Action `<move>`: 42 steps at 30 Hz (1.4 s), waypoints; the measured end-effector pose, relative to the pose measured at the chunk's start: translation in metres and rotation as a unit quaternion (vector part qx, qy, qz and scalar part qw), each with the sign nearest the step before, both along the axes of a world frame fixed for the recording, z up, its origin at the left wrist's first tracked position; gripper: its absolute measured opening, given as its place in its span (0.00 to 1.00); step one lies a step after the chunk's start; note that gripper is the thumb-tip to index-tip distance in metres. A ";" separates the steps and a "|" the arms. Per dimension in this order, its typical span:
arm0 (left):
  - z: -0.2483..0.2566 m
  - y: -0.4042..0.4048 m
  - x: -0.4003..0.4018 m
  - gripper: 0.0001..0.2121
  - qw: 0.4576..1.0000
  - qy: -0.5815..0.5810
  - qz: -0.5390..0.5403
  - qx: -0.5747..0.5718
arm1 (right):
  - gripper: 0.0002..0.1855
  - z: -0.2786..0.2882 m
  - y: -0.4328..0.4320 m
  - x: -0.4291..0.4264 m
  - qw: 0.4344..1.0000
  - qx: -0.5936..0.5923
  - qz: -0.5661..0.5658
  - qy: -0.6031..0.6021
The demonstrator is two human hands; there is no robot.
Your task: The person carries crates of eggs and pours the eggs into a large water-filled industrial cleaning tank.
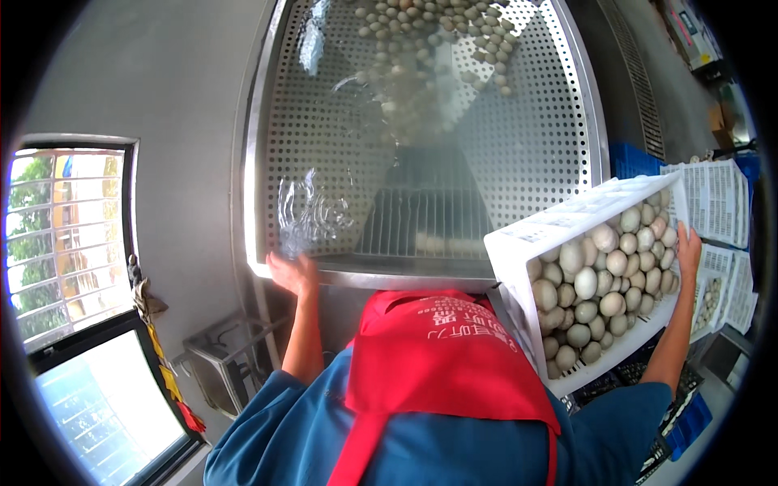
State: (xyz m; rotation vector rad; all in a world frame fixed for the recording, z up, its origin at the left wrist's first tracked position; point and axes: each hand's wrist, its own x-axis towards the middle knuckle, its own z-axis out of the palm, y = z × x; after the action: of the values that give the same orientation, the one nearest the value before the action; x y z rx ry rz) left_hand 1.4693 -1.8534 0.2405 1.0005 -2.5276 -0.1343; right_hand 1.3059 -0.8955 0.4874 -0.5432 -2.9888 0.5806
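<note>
A white plastic crate (580,212) full of pale eggs (614,273) is tilted beside the front right corner of a stainless steel tank (602,133). My right hand (688,250) grips the crate's far right edge. At the tank's front left corner, my left hand (293,273) is over the metal rim with fingers apart, and nothing shows in it. Rippled water fills the tank near those fingers. More eggs (419,24) lie in the water toward the far side, over perforated metal panels (316,121). A wire grid is visible under water in the middle front.
More white crates (708,194) are stacked at the right, one holding eggs. Blue crates (635,161) stand near them. A barred window (67,243) and a metal frame stand (222,358) are on the left. A floor drain grate (635,73) runs beyond the tank's right side.
</note>
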 end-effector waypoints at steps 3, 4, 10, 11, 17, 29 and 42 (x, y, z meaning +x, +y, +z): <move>-0.023 -0.017 0.031 0.43 0.995 -0.045 0.090 -0.022 | 0.20 -0.001 0.000 -0.001 0.998 -0.054 -0.007 0.007; -0.031 -0.025 0.038 0.44 0.982 -0.064 0.166 0.067 | 0.19 -0.003 -0.003 -0.001 0.997 -0.073 -0.008 0.016; -0.043 -0.022 0.025 0.23 0.796 0.169 0.329 0.480 | 0.21 -0.005 0.002 0.003 0.996 -0.067 0.026 0.046; -0.043 -0.020 0.022 0.19 0.761 0.213 0.328 0.519 | 0.22 -0.003 -0.002 0.000 0.996 -0.064 0.031 0.059; -0.022 -0.009 0.015 0.16 0.752 0.201 0.318 0.542 | 0.25 0.010 -0.021 -0.001 0.999 -0.051 -0.013 -0.012; -0.047 -0.025 0.036 0.15 0.694 0.258 0.217 0.636 | 0.24 0.006 -0.019 -0.001 0.996 -0.002 0.055 0.067; -0.029 -0.026 0.026 0.16 0.712 0.175 0.255 0.630 | 0.25 0.009 -0.027 0.000 0.996 0.033 0.061 0.065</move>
State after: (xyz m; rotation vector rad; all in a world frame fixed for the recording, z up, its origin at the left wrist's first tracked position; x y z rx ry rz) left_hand 1.4957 -1.8791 0.2113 1.8104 -1.4497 -1.8295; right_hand 1.3060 -0.9228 0.4961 -0.3085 -2.9200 0.5026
